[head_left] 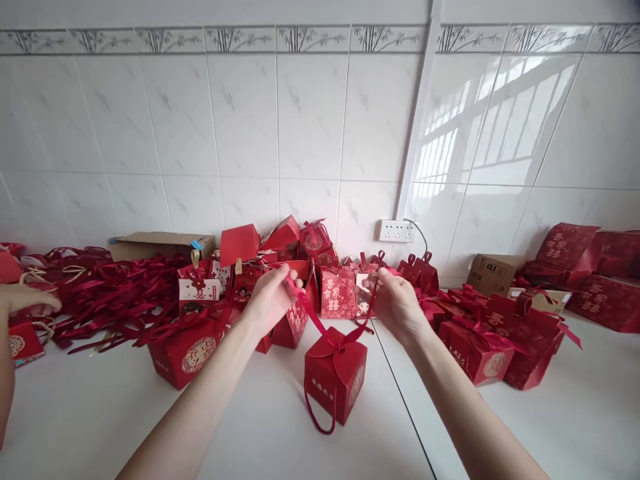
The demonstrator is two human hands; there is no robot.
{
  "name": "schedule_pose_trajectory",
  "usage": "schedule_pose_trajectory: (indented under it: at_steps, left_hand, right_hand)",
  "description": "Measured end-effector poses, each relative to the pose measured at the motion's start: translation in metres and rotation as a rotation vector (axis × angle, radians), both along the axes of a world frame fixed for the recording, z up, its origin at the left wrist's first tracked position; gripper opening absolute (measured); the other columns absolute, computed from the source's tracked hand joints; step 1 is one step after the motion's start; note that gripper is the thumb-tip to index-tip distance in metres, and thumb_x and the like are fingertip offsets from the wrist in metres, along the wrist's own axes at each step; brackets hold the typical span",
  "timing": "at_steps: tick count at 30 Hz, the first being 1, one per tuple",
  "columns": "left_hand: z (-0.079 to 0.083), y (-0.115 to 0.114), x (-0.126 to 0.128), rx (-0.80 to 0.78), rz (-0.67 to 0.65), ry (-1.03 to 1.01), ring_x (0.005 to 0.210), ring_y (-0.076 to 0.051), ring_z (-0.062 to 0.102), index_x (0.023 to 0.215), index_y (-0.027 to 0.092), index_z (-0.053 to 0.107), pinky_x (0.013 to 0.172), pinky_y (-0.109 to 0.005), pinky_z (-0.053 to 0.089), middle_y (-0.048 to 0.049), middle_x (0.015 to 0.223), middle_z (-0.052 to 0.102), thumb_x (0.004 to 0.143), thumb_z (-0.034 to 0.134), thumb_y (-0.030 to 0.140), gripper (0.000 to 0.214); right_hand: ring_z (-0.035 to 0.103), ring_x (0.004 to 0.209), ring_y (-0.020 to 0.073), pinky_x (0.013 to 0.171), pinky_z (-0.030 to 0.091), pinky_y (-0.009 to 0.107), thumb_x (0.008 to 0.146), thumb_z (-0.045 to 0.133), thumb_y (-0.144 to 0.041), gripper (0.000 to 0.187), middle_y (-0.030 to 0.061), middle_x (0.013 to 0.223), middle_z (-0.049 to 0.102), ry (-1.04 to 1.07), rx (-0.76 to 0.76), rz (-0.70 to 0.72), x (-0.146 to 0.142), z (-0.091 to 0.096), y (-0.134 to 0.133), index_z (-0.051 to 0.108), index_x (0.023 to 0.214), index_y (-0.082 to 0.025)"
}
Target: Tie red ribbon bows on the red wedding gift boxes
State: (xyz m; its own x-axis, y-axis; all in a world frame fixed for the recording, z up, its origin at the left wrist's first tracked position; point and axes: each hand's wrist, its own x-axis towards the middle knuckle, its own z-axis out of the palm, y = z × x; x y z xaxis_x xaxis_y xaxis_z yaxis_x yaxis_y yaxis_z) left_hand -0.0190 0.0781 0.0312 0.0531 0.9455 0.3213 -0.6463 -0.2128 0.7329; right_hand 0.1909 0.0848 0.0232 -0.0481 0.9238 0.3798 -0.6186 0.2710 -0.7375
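A small red gift box (336,373) with gold print stands upright on the white table in front of me. A red ribbon (316,323) is crossed at the top of the box, and its two ends rise apart in a V. My left hand (275,293) pinches one ribbon end, up and left of the box. On the other side, my right hand (397,303) pinches the opposite end. A twisted red cord handle (320,427) hangs in a loop down the front of the box, touched by neither hand.
Loose red ribbons (125,293) are heaped at the left, before a cardboard box (160,245). Finished-looking red boxes (480,350) crowd the right; more are stacked along the tiled wall. Another person's hand (33,299) reaches in at the far left. A power strip (397,231) is on the wall.
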Motion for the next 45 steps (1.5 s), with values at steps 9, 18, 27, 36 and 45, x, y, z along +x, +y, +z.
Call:
schedule_pose_trajectory:
  at_steps: [9, 18, 27, 36, 45]
  left_hand:
    - [0.027, -0.018, 0.037, 0.098, -0.09, 0.122, 0.064, -0.008, 0.056, 0.081, 0.013, 0.067, 0.059, -0.02, 0.045, -0.0005, 0.07, 0.064, 0.06, 0.077, 0.011, 0.023]
    - [0.007, -0.036, -0.028, -0.002, 0.067, 0.236, 0.043, -0.003, 0.039, 0.077, 0.014, 0.06, 0.041, -0.017, 0.028, 0.0012, 0.067, 0.058, 0.063, 0.064, 0.011, 0.014]
    - [-0.04, -0.046, -0.049, -0.103, 0.071, 1.186, 0.084, -0.023, 0.061, 0.079, 0.016, 0.064, 0.078, -0.033, 0.043, -0.0072, 0.085, 0.068, 0.07, 0.053, 0.063, 0.049]
    - [-0.07, -0.04, -0.025, -0.085, -0.034, 1.347, 0.081, -0.02, 0.059, 0.08, 0.018, 0.057, 0.072, -0.029, 0.041, -0.0011, 0.082, 0.064, 0.07, 0.063, 0.052, 0.036]
    - [-0.098, 0.003, -0.012, -0.011, -0.103, 1.084, 0.066, -0.012, 0.048, 0.064, 0.016, 0.057, 0.066, -0.025, 0.034, 0.0032, 0.065, 0.053, 0.062, 0.071, 0.042, 0.031]
  right_hand:
    - [0.065, 0.072, 0.0188, 0.066, 0.052, 0.031, 0.064, 0.074, -0.044, 0.028, 0.003, 0.066, 0.068, -0.032, 0.079, 0.096, -0.048, 0.031, -0.015, 0.064, 0.069, -0.018]
    - [0.043, 0.033, 0.0067, 0.03, 0.038, 0.019, 0.07, 0.064, -0.037, 0.032, -0.0034, 0.048, 0.051, -0.227, -0.068, 0.052, 0.035, 0.014, -0.034, 0.049, 0.05, -0.017]
    - [0.055, 0.054, 0.0126, 0.034, 0.044, 0.018, 0.075, 0.056, -0.061, 0.048, 0.004, 0.062, 0.055, -1.198, -0.067, 0.104, 0.034, -0.031, -0.035, 0.054, 0.063, -0.014]
    - [0.048, 0.053, 0.0096, 0.038, 0.048, 0.02, 0.068, 0.063, -0.064, 0.05, -0.0018, 0.06, 0.046, -1.287, -0.088, 0.324, 0.006, -0.068, -0.03, 0.049, 0.063, -0.016]
    - [0.05, 0.047, 0.0074, 0.038, 0.044, 0.018, 0.069, 0.062, -0.063, 0.051, 0.0016, 0.066, 0.056, -0.993, -0.186, 0.388, 0.022, -0.098, -0.014, 0.054, 0.064, -0.013]
